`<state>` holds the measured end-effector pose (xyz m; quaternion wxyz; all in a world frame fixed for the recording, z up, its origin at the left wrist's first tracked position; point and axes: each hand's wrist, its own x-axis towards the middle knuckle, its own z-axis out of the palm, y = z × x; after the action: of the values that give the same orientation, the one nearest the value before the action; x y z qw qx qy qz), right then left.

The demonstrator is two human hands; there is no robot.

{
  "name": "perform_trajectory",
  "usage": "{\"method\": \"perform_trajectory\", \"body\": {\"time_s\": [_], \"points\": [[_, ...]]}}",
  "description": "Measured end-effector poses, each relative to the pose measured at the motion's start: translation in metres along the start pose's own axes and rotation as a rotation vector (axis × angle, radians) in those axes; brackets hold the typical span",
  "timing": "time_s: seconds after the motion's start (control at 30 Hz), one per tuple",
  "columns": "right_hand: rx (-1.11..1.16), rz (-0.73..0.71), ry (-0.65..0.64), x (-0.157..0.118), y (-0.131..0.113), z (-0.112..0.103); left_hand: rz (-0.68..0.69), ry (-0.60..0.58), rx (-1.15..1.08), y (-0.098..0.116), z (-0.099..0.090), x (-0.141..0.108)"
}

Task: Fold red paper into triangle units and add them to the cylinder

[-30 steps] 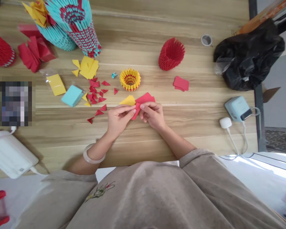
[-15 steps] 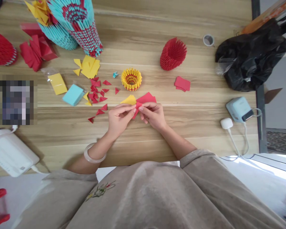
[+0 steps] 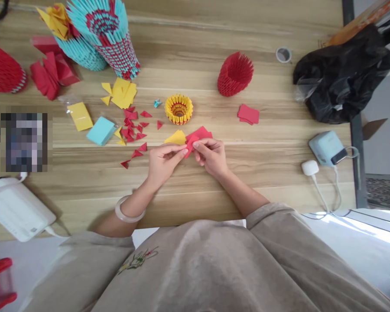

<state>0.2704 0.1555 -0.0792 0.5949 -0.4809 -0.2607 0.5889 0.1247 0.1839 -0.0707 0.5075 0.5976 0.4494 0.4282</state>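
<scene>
Between my fingertips is a small red paper piece point(image 3: 190, 145), slanted and looking folded. My left hand point(image 3: 165, 164) pinches its left side, and my right hand point(image 3: 212, 157) pinches its right side. Just beyond them lie flat red sheets point(image 3: 202, 131) and a yellow paper piece point(image 3: 177, 137), both partly overlapped by my fingers or the held piece. A yellow and red paper ring point(image 3: 179, 108) stands past my hands. Several small red folded triangles point(image 3: 130, 130) are scattered to the left, with yellow sheets point(image 3: 123, 92) behind them.
A blue paper stack point(image 3: 101, 131) and a bagged yellow stack point(image 3: 80, 116) lie left. Tall blue and red paper vases point(image 3: 118, 47) stand back left. A red paper cup point(image 3: 234, 74), red cards point(image 3: 248, 114), a black bag point(image 3: 342, 78) and a charger point(image 3: 326, 148) are on the right.
The held red piece has turned and shows more of its surface between my hands. My right hand has shifted slightly to the right. Both hands still pinch the paper.
</scene>
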Motion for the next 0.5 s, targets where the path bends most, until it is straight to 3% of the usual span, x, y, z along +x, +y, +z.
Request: {"method": "perform_trajectory", "body": {"time_s": [0.2, 0.37, 0.5], "points": [[-0.043, 0.07, -0.089, 0.0002, -0.0019, 0.0, 0.084, 0.046, 0.04, -0.0002, 0.0004, 0.0], [-0.101, 0.034, -0.11, -0.0019, -0.001, -0.0011, 0.099, 0.041, 0.064, 0.001, 0.001, -0.0006], [-0.129, 0.054, -0.219, -0.0034, -0.0014, -0.001, 0.127, 0.061, 0.062, 0.0012, 0.001, -0.0019]]}}
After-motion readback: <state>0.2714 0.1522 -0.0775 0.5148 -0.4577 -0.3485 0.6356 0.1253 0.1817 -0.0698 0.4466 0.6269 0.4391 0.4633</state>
